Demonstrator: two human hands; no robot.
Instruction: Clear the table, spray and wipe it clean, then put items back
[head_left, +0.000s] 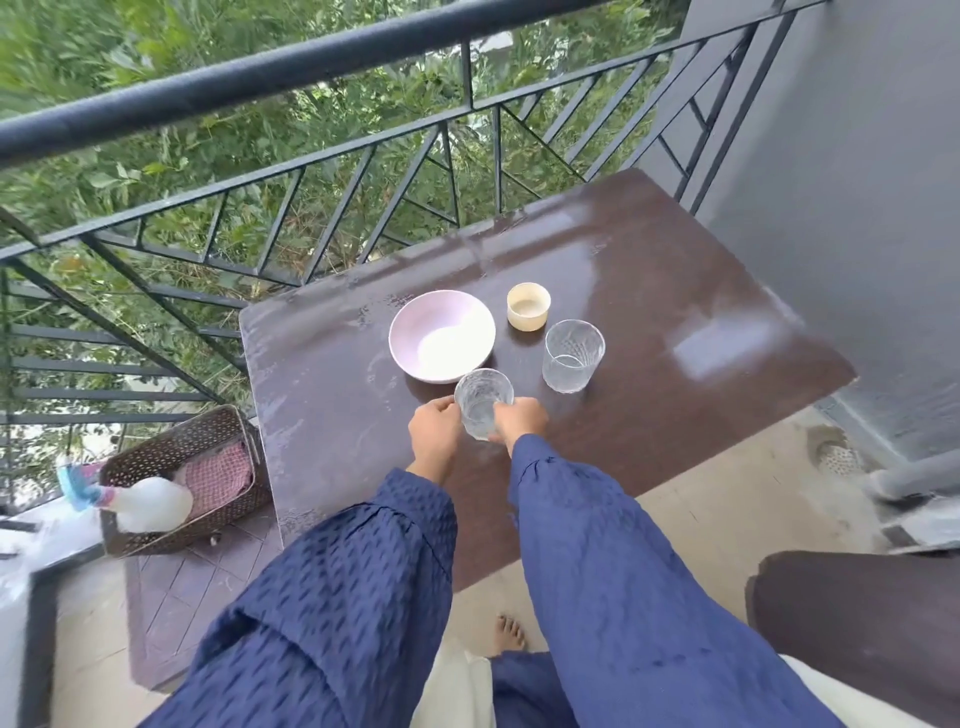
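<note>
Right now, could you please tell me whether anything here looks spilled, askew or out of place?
Nothing is tipped or broken: the bowl, small cup, far glass and near glass are upright. The table shows wet streaks along its far and left edges, and the spray bottle lies tilted in the basket.

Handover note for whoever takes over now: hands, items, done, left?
Hands: left hand and right hand both grip the near glass, on or just above the table.
Items: pink bowl, cream cup and second glass stand beyond it.
Floor: basket holds spray bottle and cloth.
Done: tabletop looks wet-streaked, probably sprayed; wiping unconfirmed.
Left: confirm the wipe, finish placing items.
</note>
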